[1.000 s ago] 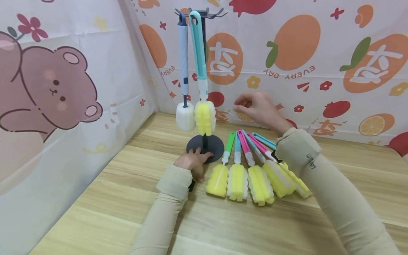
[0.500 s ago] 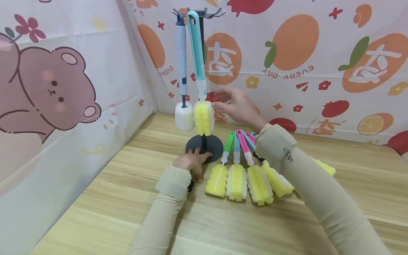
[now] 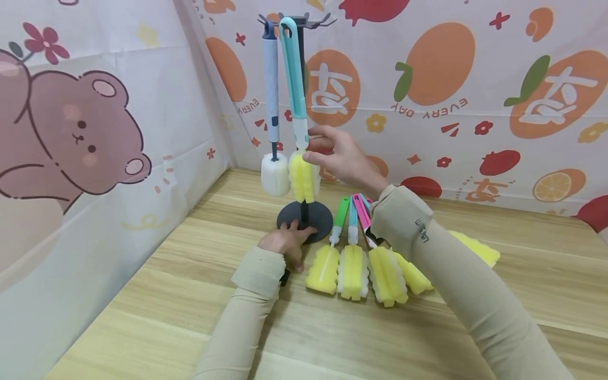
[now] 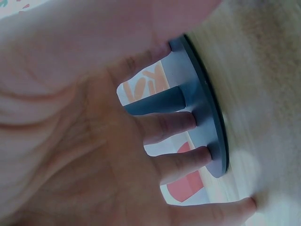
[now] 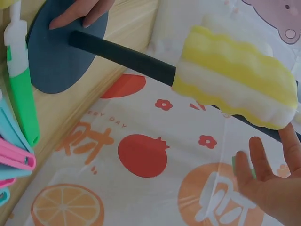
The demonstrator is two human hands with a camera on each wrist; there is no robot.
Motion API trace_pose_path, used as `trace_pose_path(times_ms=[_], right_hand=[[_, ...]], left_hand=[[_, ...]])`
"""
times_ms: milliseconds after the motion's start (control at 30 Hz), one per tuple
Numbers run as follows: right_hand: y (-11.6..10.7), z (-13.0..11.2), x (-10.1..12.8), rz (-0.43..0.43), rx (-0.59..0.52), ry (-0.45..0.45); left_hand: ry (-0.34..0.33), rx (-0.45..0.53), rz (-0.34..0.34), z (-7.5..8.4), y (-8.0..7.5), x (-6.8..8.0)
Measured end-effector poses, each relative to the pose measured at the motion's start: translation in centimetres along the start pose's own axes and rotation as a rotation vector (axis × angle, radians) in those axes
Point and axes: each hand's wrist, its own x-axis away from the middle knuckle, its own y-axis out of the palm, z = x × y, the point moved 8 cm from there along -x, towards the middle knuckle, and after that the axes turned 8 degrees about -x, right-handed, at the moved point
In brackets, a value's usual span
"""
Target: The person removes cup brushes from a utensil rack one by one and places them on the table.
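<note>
The teal-handled sponge brush (image 3: 298,113) hangs from a hook at the top of the black stand (image 3: 302,129), which sits toward the far left corner of the counter (image 3: 157,295); its yellow sponge head (image 3: 304,177) dangles just above the stand's round base (image 3: 321,217). Your right hand (image 3: 344,158) is raised beside that brush, fingers relaxed and loosely spread, the fingertips (image 3: 310,157) just at the top of the yellow head; whether they touch it you cannot tell from the head view, and in the right wrist view the fingers (image 5: 263,162) sit just under the sponge (image 5: 235,82) with a gap showing, so the grip pinches nothing. Your left hand (image 3: 287,240) lies flat on the near edge of the base, fingers straight and pressing down, and the left wrist view shows the fingers (image 4: 181,125) spread across the disc (image 4: 207,122) on either side of the post. Next to the teal brush, on another hook, hangs a grey-blue-handled brush (image 3: 272,89) with a white sponge head (image 3: 275,177). To the right of the base, a row of yellow sponge brushes lies on the counter, heads toward you: a green-handled one (image 3: 339,216), a teal one (image 3: 353,216), a pink one (image 3: 363,214), and more partly hidden under your right sleeve (image 3: 427,248).
</note>
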Motion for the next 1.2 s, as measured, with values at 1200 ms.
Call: trace_pose_path(times_ms=[1200], right_hand=[[-0.4,-1.9,1.7,0.048,0.125,-0.255]], left_hand=[[-0.013,0.004,-0.006,-0.1,0.1,0.0]])
